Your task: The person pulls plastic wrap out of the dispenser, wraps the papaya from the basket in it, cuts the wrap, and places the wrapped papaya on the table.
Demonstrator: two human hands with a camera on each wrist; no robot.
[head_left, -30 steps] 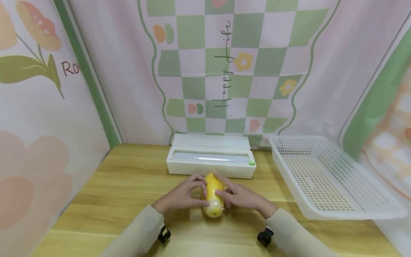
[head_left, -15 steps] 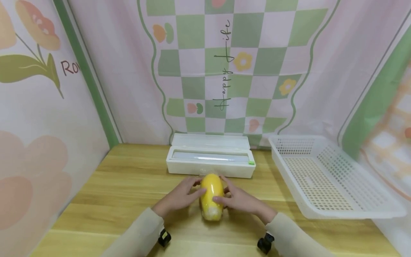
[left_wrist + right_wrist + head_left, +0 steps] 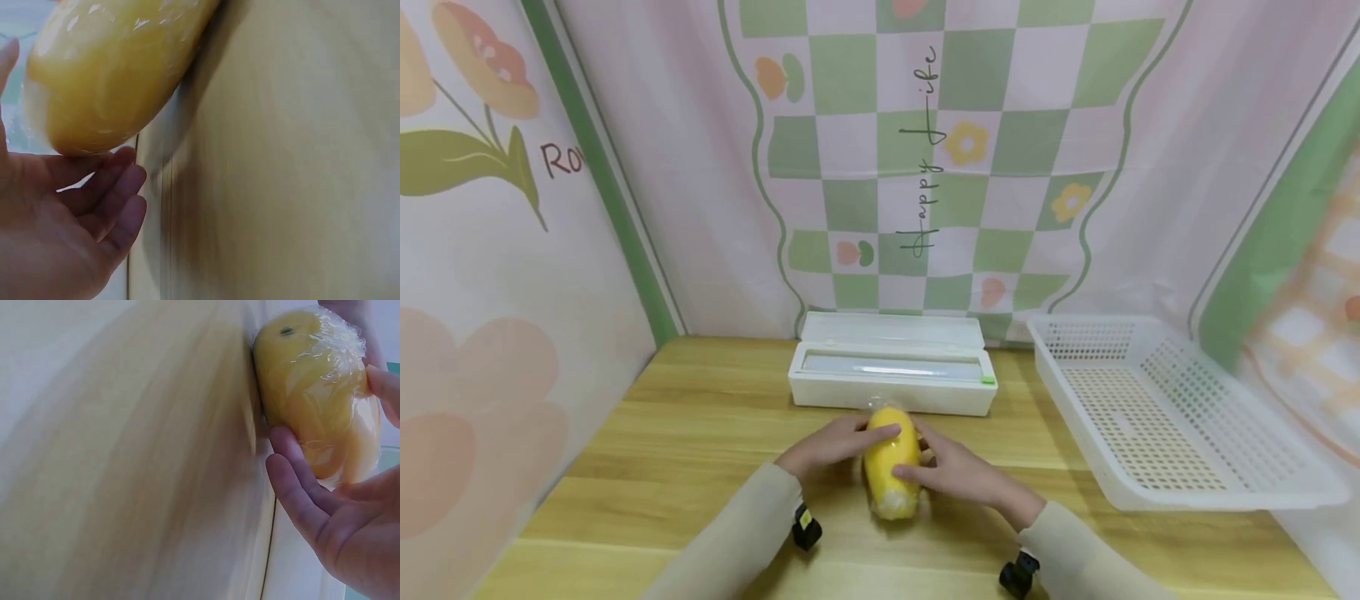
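A yellow oblong fruit (image 3: 886, 475), like a small melon, is wrapped in clear cling film and lies lengthwise at the front of the table. In the right wrist view, the dark stem scar and crinkled film show on one end of the fruit (image 3: 306, 387). My left hand (image 3: 833, 443) holds its far left side, thumb across the top; in the left wrist view that hand's fingers (image 3: 119, 212) bend at its end. From the right, my right hand (image 3: 958, 473) grips it, thumb on top and fingers (image 3: 300, 481) along its side. A wisp of film sticks up at the far end.
Just behind the fruit stands a white cling film box (image 3: 887, 396), lid raised, with a roll inside and a green tab at its right end. A white mesh basket (image 3: 1075, 433) sits at the right. Patterned curtains hang behind and beside the wooden table (image 3: 715, 392).
The fruit has been rolled, so its stem end no longer faces up, and its far end has swung slightly left. My left hand has shifted right, its thumb now farther over the top.
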